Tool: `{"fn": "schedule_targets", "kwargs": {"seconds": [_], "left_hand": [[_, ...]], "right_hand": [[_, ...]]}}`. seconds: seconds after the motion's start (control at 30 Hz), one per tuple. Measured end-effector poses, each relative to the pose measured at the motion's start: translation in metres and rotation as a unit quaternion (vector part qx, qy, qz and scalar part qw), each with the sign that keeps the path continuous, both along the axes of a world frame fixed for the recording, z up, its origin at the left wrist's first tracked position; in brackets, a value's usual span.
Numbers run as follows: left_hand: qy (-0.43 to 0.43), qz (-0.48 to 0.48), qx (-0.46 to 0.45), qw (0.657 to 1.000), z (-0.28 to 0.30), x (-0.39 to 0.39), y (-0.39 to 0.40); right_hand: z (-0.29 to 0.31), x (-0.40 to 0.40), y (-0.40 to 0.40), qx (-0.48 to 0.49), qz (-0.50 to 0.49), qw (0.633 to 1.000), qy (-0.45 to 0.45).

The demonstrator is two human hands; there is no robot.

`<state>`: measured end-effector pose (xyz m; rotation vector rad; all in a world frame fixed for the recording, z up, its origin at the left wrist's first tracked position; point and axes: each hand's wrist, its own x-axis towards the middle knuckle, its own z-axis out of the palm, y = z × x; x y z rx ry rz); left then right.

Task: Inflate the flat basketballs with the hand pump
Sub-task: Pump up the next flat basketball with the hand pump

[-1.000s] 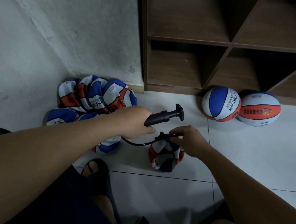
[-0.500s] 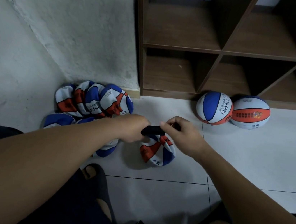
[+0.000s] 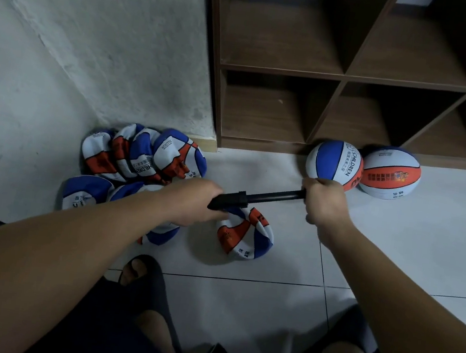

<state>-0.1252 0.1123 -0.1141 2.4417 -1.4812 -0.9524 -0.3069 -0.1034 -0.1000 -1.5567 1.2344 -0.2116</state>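
Observation:
A black hand pump stretches between my hands above the floor. My left hand grips its thick barrel. My right hand grips the handle at the far end, with the thin rod drawn out. Just below the barrel lies a flat blue, white and orange basketball on the tiles. The hose and needle are hidden behind my left hand and the barrel.
Several more flat basketballs are heaped in the wall corner at the left. Two inflated basketballs sit against the foot of a brown wooden shelf unit. My feet in dark slippers are at the bottom.
My right hand took hold of the pump handle and pulled it out to the right, extending the rod. My left hand kept hold of the barrel. The flat ball now lies more spread out.

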Motion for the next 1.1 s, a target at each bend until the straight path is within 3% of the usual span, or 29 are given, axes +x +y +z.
{"fn": "schedule_targets", "kwargs": {"seconds": [0.53,0.67,0.87,1.0,1.1], "left_hand": [[-0.033,-0.024,0.017,0.999,0.014,-0.015,-0.023],[-0.048,-0.015,-0.001,0.999,0.011,-0.009,-0.023],[-0.082,0.018,-0.003,0.996,0.008,0.011,-0.011],[-0.113,0.024,0.0,0.993,0.01,0.006,-0.019],[-0.127,0.019,0.007,0.992,0.015,-0.001,-0.026]], "right_hand": [[-0.004,0.023,0.066,-0.032,0.127,0.991,0.019],[0.001,0.021,0.051,-0.013,0.112,0.993,0.025],[0.005,-0.004,-0.012,0.01,-0.041,0.999,-0.017],[-0.001,0.002,-0.002,0.077,-0.019,0.997,-0.008],[-0.003,0.008,0.023,0.063,0.029,0.997,0.018]]}}
